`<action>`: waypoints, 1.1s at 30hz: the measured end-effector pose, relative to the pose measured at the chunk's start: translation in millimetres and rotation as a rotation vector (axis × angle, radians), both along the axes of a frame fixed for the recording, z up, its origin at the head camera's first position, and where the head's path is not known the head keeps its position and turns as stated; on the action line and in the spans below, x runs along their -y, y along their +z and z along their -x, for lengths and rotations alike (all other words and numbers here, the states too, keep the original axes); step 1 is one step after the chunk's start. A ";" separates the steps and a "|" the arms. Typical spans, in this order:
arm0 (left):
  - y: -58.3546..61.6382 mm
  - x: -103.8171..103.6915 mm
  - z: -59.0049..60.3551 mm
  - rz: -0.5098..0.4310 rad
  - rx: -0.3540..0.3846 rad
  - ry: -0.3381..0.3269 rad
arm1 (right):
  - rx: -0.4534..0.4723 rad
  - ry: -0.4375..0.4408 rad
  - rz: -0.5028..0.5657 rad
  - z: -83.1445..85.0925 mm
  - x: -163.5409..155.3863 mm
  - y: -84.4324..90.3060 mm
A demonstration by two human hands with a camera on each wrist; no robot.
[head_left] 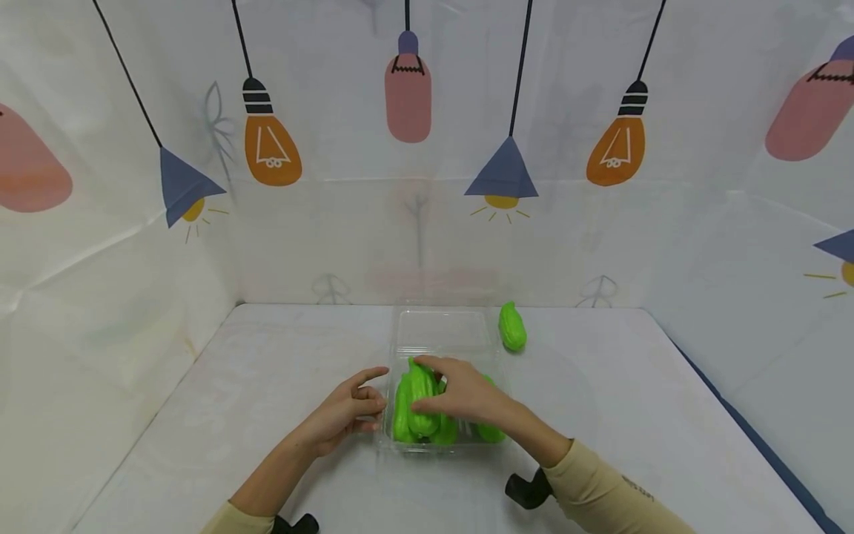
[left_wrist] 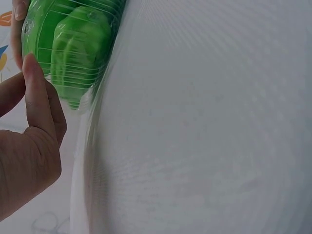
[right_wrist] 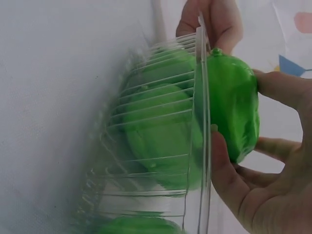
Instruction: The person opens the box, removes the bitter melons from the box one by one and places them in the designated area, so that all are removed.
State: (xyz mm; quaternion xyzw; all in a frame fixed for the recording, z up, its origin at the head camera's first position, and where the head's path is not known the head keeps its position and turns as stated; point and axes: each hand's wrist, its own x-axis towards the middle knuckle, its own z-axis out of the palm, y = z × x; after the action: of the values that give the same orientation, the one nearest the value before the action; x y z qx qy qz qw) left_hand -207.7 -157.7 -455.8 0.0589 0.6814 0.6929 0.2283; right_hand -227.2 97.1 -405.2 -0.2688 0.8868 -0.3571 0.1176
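Note:
A clear plastic clamshell box (head_left: 448, 448) stands in front of me with several bright green, ridged peppers in it. My right hand (head_left: 467, 389) grips one green pepper (head_left: 422, 393) from above, fingers at its far end and thumb on its near side. In the right wrist view this pepper (right_wrist: 231, 105) sticks up above the rim, over others behind the ribbed wall. My left hand (head_left: 348, 408) is at the box's left side, its fingers relaxed and fingertips right at the wall. Another pepper (head_left: 492, 432) lies in the box's right part, partly hidden by my right wrist.
The box's clear lid (head_left: 443, 330) lies folded back, away from me. A loose green pepper (head_left: 512, 328) rests on the white table (head_left: 600, 393) just right of the lid. A white sheet printed with lamps (head_left: 407, 222) hangs behind and along both sides.

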 end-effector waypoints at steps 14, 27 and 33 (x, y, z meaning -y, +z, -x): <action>0.0 -1.2 0.3 0.003 0.012 0.009 | 0.086 0.010 0.101 -0.9 -3.6 0.3; 0.1 0.2 0.8 -0.001 0.011 0.000 | 0.090 -0.002 0.179 1.5 -7.5 3.7; 0.5 0.1 1.1 -0.003 0.010 0.001 | 0.147 -0.010 0.251 3.2 -11.6 2.8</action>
State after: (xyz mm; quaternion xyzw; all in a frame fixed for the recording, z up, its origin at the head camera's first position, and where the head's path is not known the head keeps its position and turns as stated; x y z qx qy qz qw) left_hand -208.8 -157.9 -455.4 0.0554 0.6793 0.6943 0.2312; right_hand -230.4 108.7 -402.4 -0.2500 0.8257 -0.4843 0.1458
